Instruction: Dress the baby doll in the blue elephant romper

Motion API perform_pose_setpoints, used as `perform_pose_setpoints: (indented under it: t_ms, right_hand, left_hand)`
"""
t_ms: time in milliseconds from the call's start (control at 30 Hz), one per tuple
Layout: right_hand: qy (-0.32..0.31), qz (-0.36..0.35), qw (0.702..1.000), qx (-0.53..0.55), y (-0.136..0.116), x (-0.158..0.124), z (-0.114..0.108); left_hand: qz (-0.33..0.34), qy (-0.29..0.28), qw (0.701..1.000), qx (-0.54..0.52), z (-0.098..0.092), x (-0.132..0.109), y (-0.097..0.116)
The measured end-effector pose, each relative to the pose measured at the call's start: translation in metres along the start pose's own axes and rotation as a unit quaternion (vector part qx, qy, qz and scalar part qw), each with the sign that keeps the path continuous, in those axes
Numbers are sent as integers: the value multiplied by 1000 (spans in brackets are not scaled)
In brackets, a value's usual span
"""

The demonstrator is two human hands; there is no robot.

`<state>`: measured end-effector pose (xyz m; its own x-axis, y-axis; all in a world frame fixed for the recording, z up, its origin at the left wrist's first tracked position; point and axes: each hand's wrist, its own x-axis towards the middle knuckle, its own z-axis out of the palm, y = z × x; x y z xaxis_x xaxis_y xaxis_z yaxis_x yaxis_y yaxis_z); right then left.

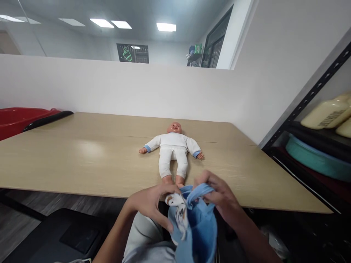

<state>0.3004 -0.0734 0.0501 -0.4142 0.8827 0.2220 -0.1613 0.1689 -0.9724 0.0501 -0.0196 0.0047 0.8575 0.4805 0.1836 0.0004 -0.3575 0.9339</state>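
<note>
One left hand [152, 204] and one right hand [221, 195] hold one blue garment [203, 232]; beyond them are one baby doll [173, 140] and one counter [109, 160]; right, two jugs [326, 114], one basin [318, 157]; left, one red tub [24, 115].

Soft, matt blue cloth [184, 250]; smooth, faintly glossy wood-look table [90, 160]; shiny red plastic tub [24, 116].

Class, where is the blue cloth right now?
In the head view, the blue cloth is at bottom centre, held by the left hand and right hand, just below the doll's feet.

2 bare forearms [117, 228] angled inward; left grip [149, 206] arched, thumb [163, 220] spread low; right grip [216, 193] pinching, fingers [208, 178] bent.
</note>
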Motion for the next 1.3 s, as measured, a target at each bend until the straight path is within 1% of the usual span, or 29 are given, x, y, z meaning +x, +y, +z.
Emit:
perform_pose_setpoints:
  t_ms: [67,133,167,200,267,333,367,433,500,533,600,667,700,733,767,800,833,900,933,967,1000,1033,1067,1167,1200,1233,1267,1300]
  right_hand:
    - [20,-46,996,67,-6,2,-11]
    - [13,-75,995,63,-14,1,-25]
    - [0,-69,997,44,-17,-1,-33]
    - [-29,-48,998,18,-19,-3,-40]
    - [-112,27,991,-62,-17,-11,-50]
    - [-188,96,964,-165,-9,-19,-52]
    - [-216,115,946,-215,-3,-22,-49]
    - [-233,121,921,-289,9,-28,-41]
    - [-220,104,916,-319,18,-32,-30]
    - [-197,91,922,-320,21,-33,-26]
    - [-129,81,946,-286,24,-33,-23]
    - [-56,108,966,-228,28,-28,-25]
    - [-27,132,970,-201,30,-24,-28]
    - [-16,158,971,-179,33,-19,-31]
    - [-28,183,970,-157,35,-12,-34]
    - [-61,203,968,-133,38,-5,-37]
    - [-111,215,965,-105,40,2,-39]
    - [-220,225,947,-59,43,16,-40]
    - [-259,226,938,-48,44,22,-39]
    - [-277,226,933,-48,44,27,-37]
    - [-278,226,932,-58,44,31,-36]
    - [-264,227,935,-69,46,33,-35]
    - [-241,230,940,-77,48,35,-34]
    - [-145,249,955,-68,62,35,-39]
    - [-116,260,957,-60,68,35,-41]
    - [-95,271,956,-53,72,36,-44]
    - [-89,274,956,-46,75,38,-45]
    - [-101,268,957,-37,75,42,-45]
  left_hand:
    - [-27,-2,999,42,5,5,-3]
    - [-26,-3,998,64,9,8,-1]
    - [-18,3,997,77,11,9,1]
    - [-9,14,995,95,12,10,3]
    - [14,42,991,129,12,9,6]
    - [31,73,987,136,11,6,9]
    - [32,86,988,128,11,4,10]
    - [16,108,988,112,9,-1,14]
    - [-11,120,988,97,5,-7,16]
    - [-27,114,989,87,3,-11,16]
    - [-63,72,994,62,-3,-20,15]
    - [-86,24,995,46,-7,-30,9]
    - [-88,18,995,41,-8,-34,4]
    - [-87,29,995,34,-8,-37,-2]
    - [-87,58,994,21,-6,-40,-8]
    - [-91,97,991,2,-4,-41,-14]
    - [-102,140,985,-21,-2,-40,-21]
    - [-124,217,966,-66,3,-37,-33]
    - [-129,242,958,-82,4,-35,-37]
    - [-132,255,953,-96,4,-33,-41]
    - [-132,255,952,-109,2,-31,-43]
    - [-130,242,954,-122,0,-31,-45]
    - [-129,218,958,-135,-4,-32,-45]
    - [-132,103,973,-159,-16,-37,-44]
    - [-132,78,976,-155,-19,-39,-43]
    - [-131,71,978,-146,-21,-40,-42]
    - [-128,82,979,-135,-22,-40,-41]
    - [-124,108,978,-124,-22,-39,-41]
